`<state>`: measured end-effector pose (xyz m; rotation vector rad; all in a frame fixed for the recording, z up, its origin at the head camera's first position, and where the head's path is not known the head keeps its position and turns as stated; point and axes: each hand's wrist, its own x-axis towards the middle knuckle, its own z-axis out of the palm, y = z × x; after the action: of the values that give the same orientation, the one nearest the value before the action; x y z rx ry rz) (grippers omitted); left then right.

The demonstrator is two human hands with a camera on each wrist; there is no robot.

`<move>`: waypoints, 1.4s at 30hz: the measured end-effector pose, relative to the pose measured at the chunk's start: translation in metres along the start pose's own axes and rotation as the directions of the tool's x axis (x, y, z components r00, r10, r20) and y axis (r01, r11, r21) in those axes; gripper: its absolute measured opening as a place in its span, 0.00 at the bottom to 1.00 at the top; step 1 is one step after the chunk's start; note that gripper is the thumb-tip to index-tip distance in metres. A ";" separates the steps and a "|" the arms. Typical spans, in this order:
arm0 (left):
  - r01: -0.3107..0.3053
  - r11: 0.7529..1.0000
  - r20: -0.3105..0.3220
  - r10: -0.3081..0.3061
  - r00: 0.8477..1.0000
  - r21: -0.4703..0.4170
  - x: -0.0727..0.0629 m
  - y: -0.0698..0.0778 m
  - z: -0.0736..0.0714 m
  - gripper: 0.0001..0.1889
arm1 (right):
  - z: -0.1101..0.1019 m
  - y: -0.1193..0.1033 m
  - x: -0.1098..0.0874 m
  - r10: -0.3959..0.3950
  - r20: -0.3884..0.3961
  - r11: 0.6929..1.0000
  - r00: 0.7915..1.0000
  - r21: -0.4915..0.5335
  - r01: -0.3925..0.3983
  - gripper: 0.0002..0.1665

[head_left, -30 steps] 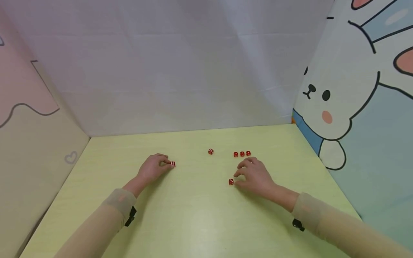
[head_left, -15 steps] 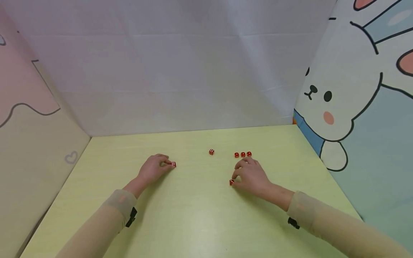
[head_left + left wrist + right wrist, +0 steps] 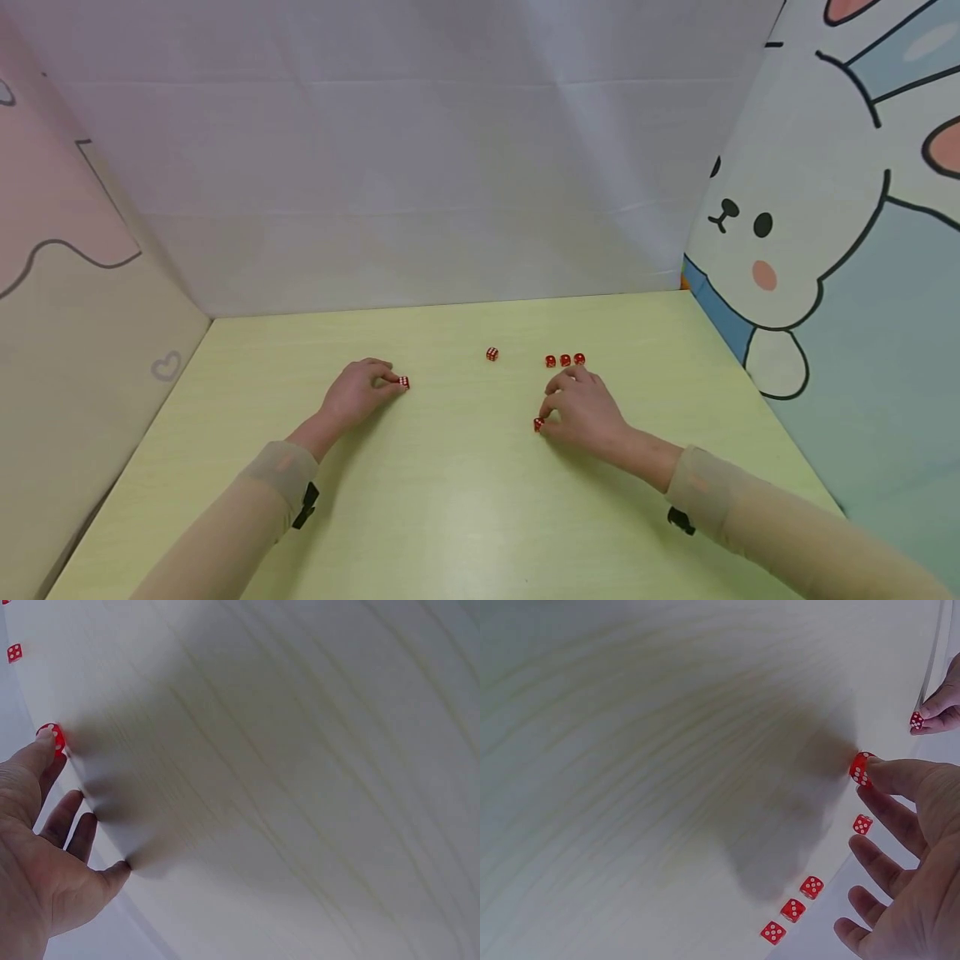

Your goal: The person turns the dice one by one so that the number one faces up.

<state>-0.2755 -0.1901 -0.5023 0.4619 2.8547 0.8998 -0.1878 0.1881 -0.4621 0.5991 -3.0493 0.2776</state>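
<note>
My left hand (image 3: 358, 393) pinches a red die with white pips (image 3: 405, 382) between thumb and index finger at the left of the table. In the left wrist view this die (image 3: 58, 742) is partly covered by the thumb, while the other fingertips rest near the tabletop. To the right, my right hand (image 3: 588, 414) holds another red die (image 3: 537, 425) with thumb and index finger, its other fingers spread. The right wrist view shows that die (image 3: 858, 772) with its pips facing the camera and the thumb over one side.
A single red die (image 3: 492, 354) lies farther back between the hands. Three more red dice (image 3: 566, 360) form a short row just beyond my right fingers. The pale yellow table (image 3: 450, 500) meets a white back wall (image 3: 420, 167) and a rabbit-printed side wall (image 3: 825, 275).
My right hand has shifted slightly left and its thumb and index finger have come together on the nearby die. The left hand keeps its die in the same place.
</note>
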 end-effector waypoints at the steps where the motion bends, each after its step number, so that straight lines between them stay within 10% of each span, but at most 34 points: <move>1: -0.001 1.000 -0.001 0.001 1.000 -0.001 0.000 0.000 0.000 0.12 | 0.000 0.000 0.000 0.002 -0.004 1.000 1.000 0.003 -0.002 0.04; 10: -0.022 1.000 -0.002 0.022 1.000 0.011 0.004 -0.001 -0.002 0.13 | -0.004 0.010 0.000 0.094 -0.090 0.978 0.992 0.195 -0.075 0.05; 16: -0.029 0.999 -0.003 0.029 1.000 0.018 0.004 -0.002 -0.003 0.13 | -0.009 0.020 -0.001 0.187 -0.083 0.861 0.979 0.493 -0.123 0.08; 24: -0.031 0.999 0.000 0.031 1.000 0.020 0.004 0.000 -0.005 0.13 | -0.005 0.026 -0.005 0.240 -0.023 0.757 0.971 0.630 -0.172 0.13; 42: -0.011 1.000 0.005 0.011 1.000 0.004 0.002 0.003 -0.006 0.14 | 0.024 0.027 -0.014 0.250 -0.015 0.832 0.968 0.516 -0.207 0.08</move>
<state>-0.2778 -0.1905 -0.4954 0.4797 2.8528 0.8937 -0.1843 0.2137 -0.4911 0.2092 -2.9531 1.1161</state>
